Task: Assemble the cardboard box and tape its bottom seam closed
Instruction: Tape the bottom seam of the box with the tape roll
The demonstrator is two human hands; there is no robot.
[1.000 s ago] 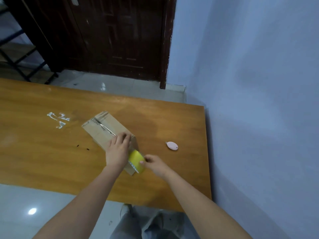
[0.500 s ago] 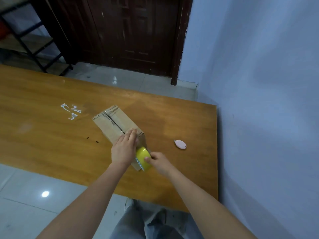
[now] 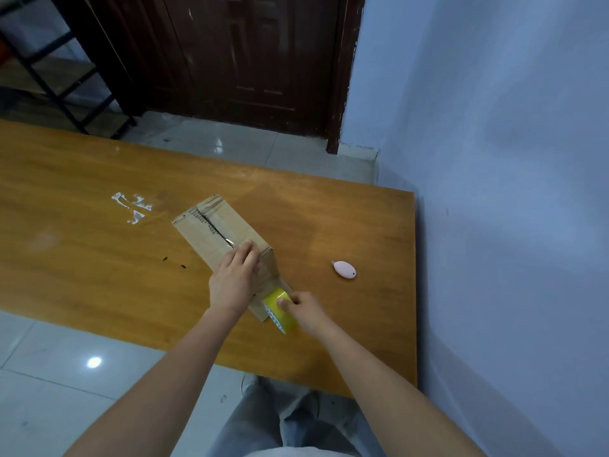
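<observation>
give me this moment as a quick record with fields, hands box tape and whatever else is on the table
surface: wooden table, set against a blue wall
box: cardboard box on the table, flaps shut, centre seam facing up
left hand: left hand pressing flat on the box's near end, over the seam
right hand: right hand with a grip on the yellow tape roll at the box's near edge
seam: far part looks untaped
other items: small pink oval object right of the box, apart from it; white marks on the tabletop
</observation>
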